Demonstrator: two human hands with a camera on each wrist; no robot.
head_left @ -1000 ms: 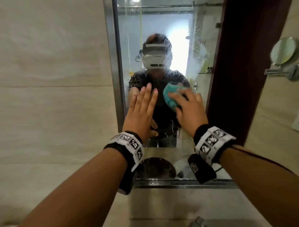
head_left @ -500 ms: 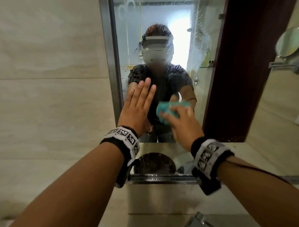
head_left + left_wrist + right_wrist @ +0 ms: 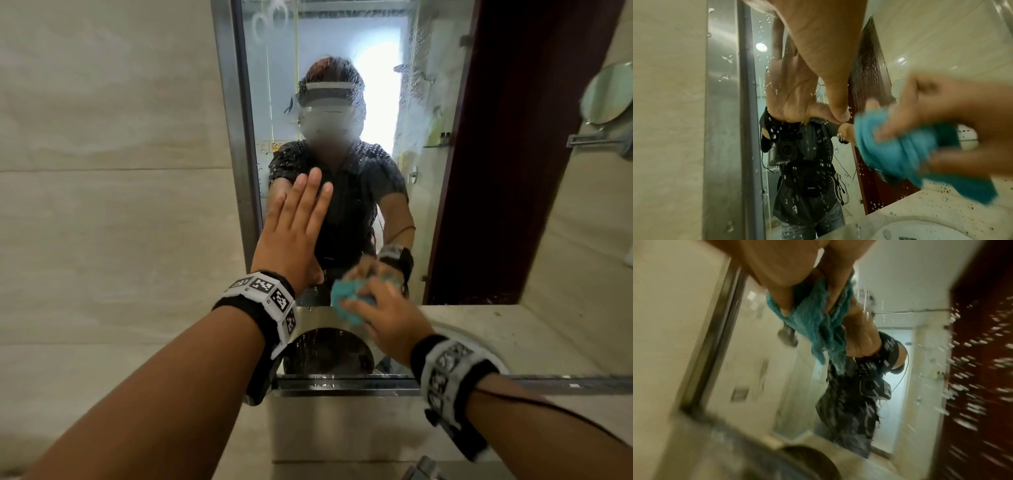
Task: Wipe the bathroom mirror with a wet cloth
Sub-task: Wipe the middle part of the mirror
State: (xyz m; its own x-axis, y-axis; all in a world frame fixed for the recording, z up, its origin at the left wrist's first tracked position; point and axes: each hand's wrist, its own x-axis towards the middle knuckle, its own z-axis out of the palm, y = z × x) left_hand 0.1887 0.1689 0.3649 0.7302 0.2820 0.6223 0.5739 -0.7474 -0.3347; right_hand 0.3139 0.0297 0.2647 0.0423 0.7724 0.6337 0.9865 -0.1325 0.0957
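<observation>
Meanwhile the right hand (image 3: 387, 315) grips the wet teal cloth (image 3: 346, 301) against the mirror (image 3: 424, 102) just right of the flat, open left hand (image 3: 291, 233), whose braced palm could slip on beaded droplets or leave fresh smears.

The right hand (image 3: 387, 318) is carrying the cloth (image 3: 349, 301) down the mirror (image 3: 428, 205), from chest height in the reflection to the lower centre of the frame. The cloth is now nearing the mirror's bottom edge.
</observation>
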